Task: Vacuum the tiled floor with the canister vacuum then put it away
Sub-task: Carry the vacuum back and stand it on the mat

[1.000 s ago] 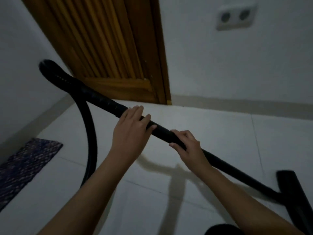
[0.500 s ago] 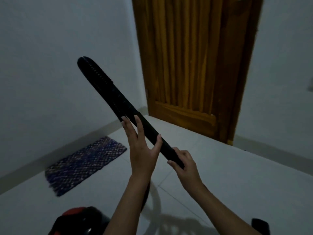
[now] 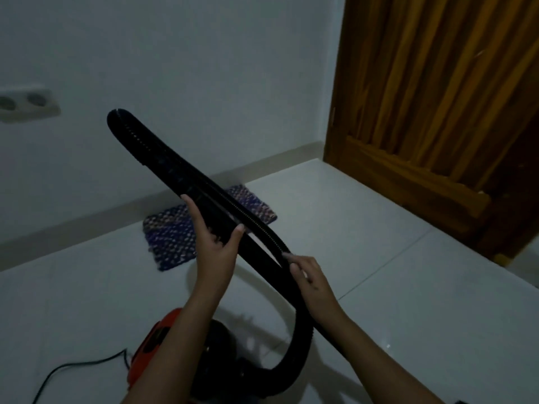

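Note:
A black vacuum wand [image 3: 163,167] slants up to the left in front of me, its ribbed hose [image 3: 300,330] looping down to the orange and black canister [image 3: 180,354] on the white tiled floor [image 3: 393,287]. My left hand [image 3: 215,246] cups the wand near its middle, thumb and fingers wrapped loosely around it. Lower on the wand, my right hand [image 3: 309,278] holds the tube and hose together. The floor nozzle is out of view.
A blue woven mat [image 3: 175,237] lies against the left wall. The wooden door [image 3: 437,112] stands at the right. A double wall socket [image 3: 26,103] is at the left. The canister's power cord [image 3: 75,368] trails over the tiles at the bottom left.
My view has swung left: the door slid to the right and the canister, cord and socket came into sight. The wand was raised from a low slant, both hands staying on it.

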`<action>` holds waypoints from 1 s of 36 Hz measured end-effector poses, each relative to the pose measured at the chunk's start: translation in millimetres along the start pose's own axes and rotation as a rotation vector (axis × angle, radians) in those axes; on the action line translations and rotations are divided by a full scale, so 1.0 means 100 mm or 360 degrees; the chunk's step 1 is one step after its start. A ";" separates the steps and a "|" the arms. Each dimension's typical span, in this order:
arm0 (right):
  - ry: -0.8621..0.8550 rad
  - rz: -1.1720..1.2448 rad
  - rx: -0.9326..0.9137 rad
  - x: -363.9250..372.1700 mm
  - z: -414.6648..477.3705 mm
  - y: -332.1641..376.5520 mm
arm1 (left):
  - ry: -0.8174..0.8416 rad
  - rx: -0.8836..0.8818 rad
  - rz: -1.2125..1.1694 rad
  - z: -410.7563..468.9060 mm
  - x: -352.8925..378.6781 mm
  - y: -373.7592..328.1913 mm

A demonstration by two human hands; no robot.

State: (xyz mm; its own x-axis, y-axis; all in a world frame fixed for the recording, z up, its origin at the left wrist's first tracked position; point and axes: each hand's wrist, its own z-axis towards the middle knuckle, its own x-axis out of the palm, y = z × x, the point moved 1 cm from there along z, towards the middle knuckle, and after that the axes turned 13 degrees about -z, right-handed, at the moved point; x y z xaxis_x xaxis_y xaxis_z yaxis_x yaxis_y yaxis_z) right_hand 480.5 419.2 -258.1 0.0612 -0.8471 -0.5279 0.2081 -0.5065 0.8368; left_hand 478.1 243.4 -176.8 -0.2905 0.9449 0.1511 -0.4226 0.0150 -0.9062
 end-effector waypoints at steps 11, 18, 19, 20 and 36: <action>0.0734 0.0266 0.0659 0.06 0.19 -0.40 | -0.0079 -0.0121 0.0003 -0.07 -0.16 0.14; 0.0618 -0.0094 0.0389 -0.08 0.14 -0.57 | -0.0103 -0.0171 0.0029 -0.20 -0.01 0.24; 0.0587 -0.0117 0.0380 -0.14 0.13 -0.62 | -0.0105 -0.0185 0.0029 -0.22 0.03 0.25; 0.0541 -0.0128 0.0369 -0.22 0.12 -0.67 | -0.0109 -0.0191 0.0037 -0.24 0.06 0.26; 0.0038 -0.0626 0.0257 -1.46 -0.11 -1.12 | -0.0089 -0.0345 -0.0033 -0.45 0.61 0.44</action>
State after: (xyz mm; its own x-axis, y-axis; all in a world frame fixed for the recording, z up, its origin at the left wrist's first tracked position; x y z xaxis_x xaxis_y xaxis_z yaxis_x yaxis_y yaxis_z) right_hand 459.1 601.4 -275.9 0.0307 -0.5812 -0.8132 0.0644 -0.8107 0.5819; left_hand 480.6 316.6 -225.0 -0.3336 0.9240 0.1868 -0.2364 0.1098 -0.9654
